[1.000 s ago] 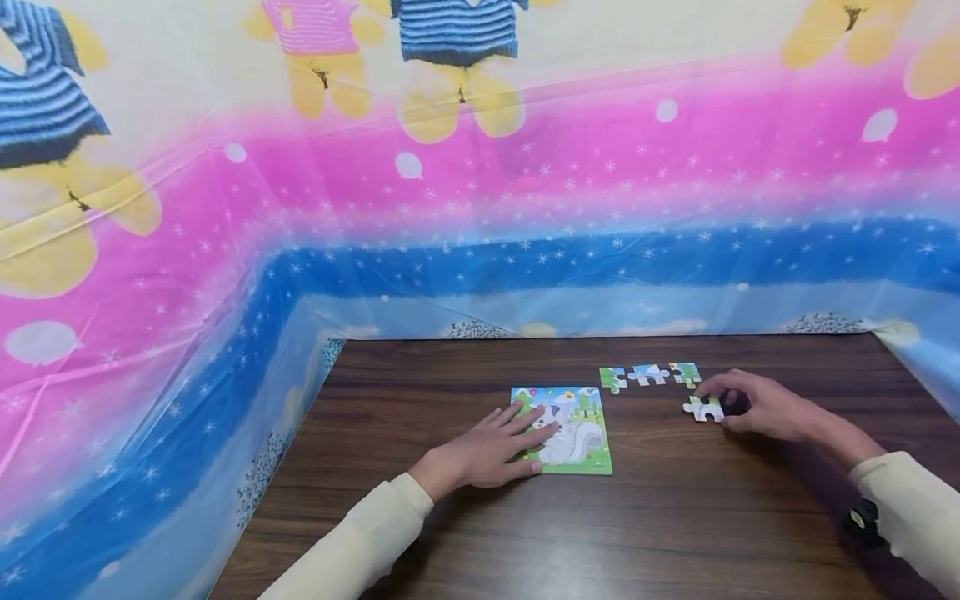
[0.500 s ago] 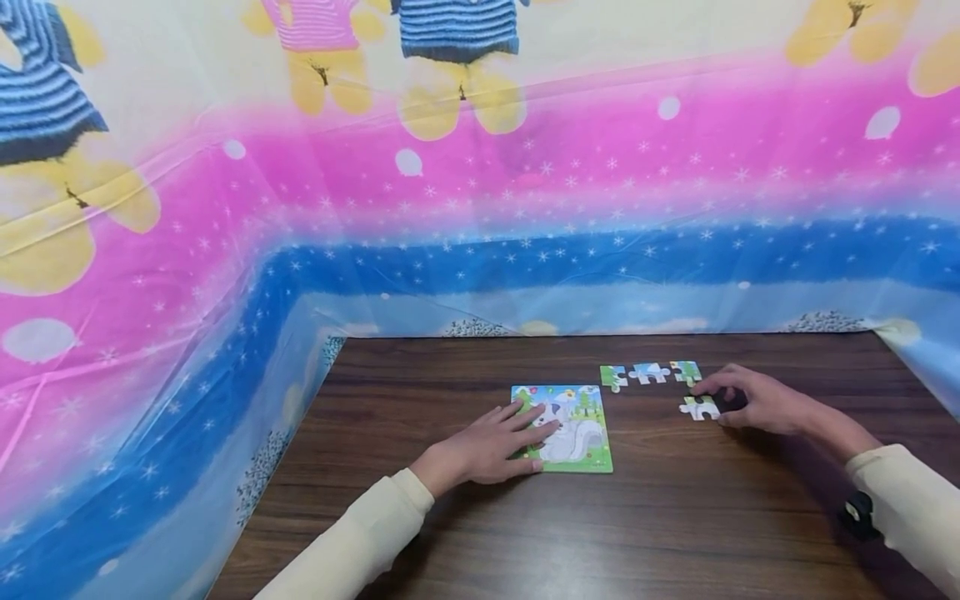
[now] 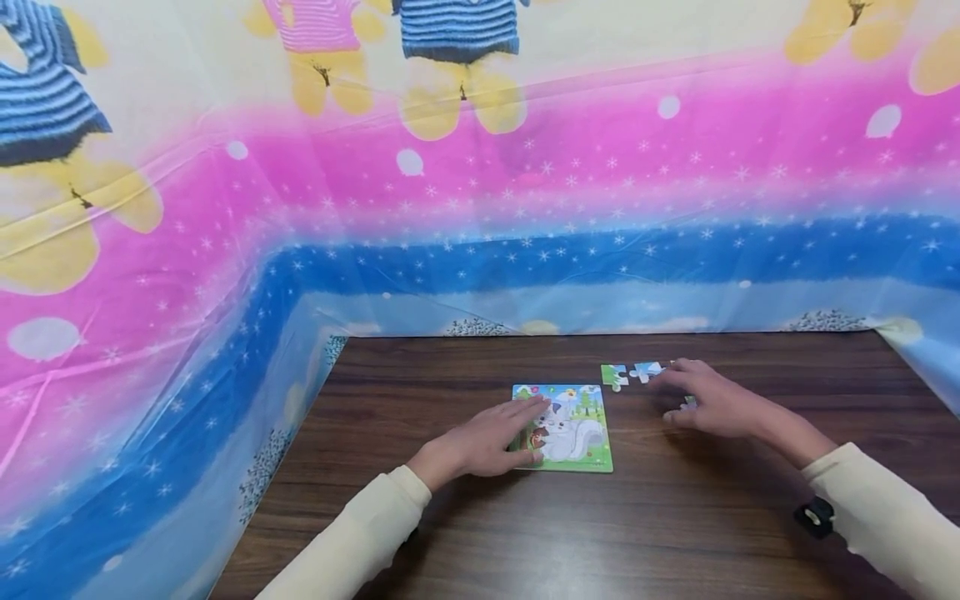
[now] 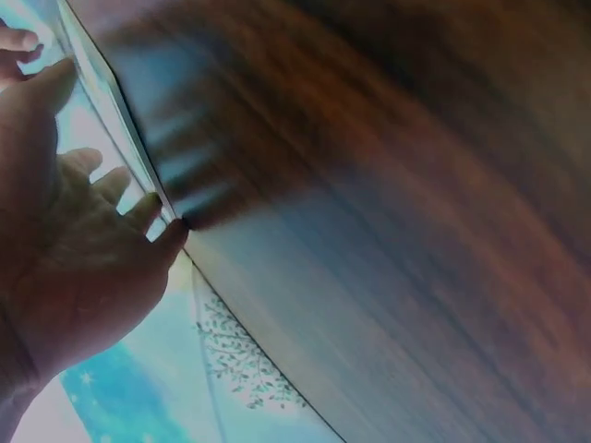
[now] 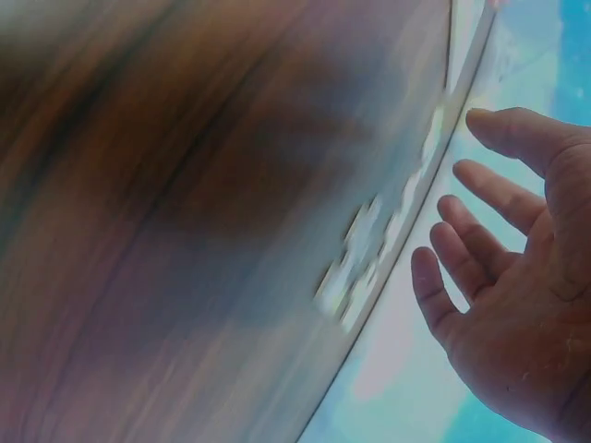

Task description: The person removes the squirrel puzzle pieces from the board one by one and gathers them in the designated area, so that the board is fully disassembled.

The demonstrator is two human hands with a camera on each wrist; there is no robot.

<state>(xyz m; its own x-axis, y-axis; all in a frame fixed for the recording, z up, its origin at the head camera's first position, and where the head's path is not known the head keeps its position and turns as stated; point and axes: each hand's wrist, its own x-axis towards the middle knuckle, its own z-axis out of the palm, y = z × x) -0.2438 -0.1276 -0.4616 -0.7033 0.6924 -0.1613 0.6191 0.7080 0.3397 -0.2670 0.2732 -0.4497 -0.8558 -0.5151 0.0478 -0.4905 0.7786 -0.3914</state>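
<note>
A square jigsaw board [image 3: 581, 442] with a grey squirrel picture lies on the table. My left hand [image 3: 480, 437] is over its left side with straight fingers; in the left wrist view that hand [image 4: 78, 240] holds nothing, and contact with the board is hard to tell. My right hand [image 3: 712, 404] hovers over the loose jigsaw pieces, and the right wrist view shows its fingers [image 5: 485, 198] spread and holding nothing. A green piece [image 3: 612, 377] and a pale blue piece [image 3: 643, 372] lie right of the board. Two more pieces are mostly hidden by my right hand.
The dark wooden table [image 3: 480, 533] runs back to a patterned cloth [image 3: 480, 267] hanging behind it and along the left side. A dark band [image 3: 815, 517] sits at my right sleeve.
My right hand has let go of the lower right piece and moved left over the pieces. My left hand's fingers have drawn together and lifted slightly, uncovering more of the squirrel.
</note>
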